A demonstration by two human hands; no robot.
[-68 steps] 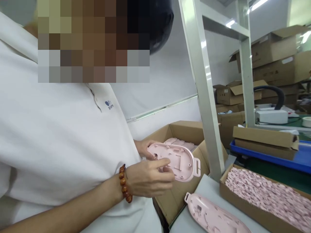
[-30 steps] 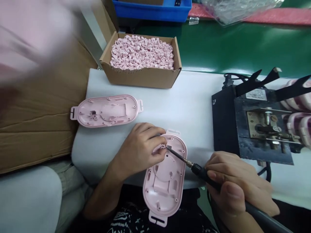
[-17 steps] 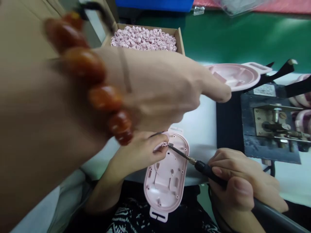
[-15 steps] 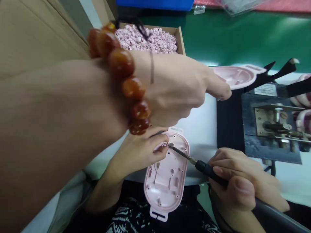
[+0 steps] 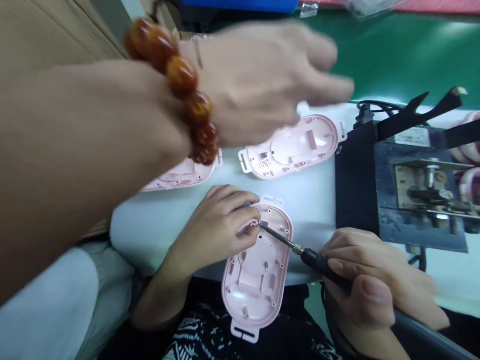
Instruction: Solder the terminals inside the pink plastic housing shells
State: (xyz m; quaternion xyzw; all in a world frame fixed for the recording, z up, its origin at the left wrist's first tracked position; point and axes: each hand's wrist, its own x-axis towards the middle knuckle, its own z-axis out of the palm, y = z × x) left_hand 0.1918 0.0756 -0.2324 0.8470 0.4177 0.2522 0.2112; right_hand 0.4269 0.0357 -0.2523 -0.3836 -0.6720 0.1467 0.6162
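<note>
Blurred arm, covered shell

A co-worker's hand (image 5: 262,75) is motion-blurred above the left hand (image 5: 217,225); its forearm hides most of the far pink shell (image 5: 180,175).

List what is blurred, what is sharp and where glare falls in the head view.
Head view: the co-worker's hand with the bead bracelet is motion-blurred and close; the left hand, right hand, soldering iron and pink shell are sharp; glare washes the white table near the shell's top.
</note>
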